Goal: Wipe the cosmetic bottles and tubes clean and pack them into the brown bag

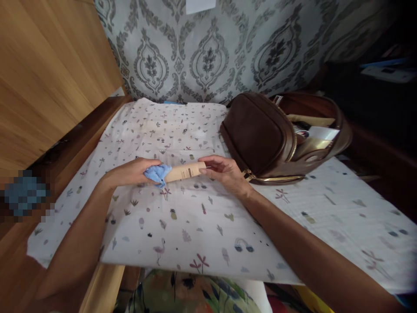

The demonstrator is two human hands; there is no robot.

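A slim beige tube (185, 172) is held level above a white cloth printed with small figures (182, 217). My right hand (224, 173) pinches the tube's right end with its fingertips. My left hand (133, 172) is closed round a crumpled blue cloth (157, 173), which is pressed against the tube's left end. Just right of my right hand lies an open brown leather bag (260, 132) with a gold zip; papers and cards (317, 130) show inside it.
The printed cloth covers a wooden surface (81, 143) whose dark edge shows at the left. A light wooden panel (48, 65) rises at the left. Patterned grey wallpaper (208, 52) stands behind. Dark clutter fills the far right.
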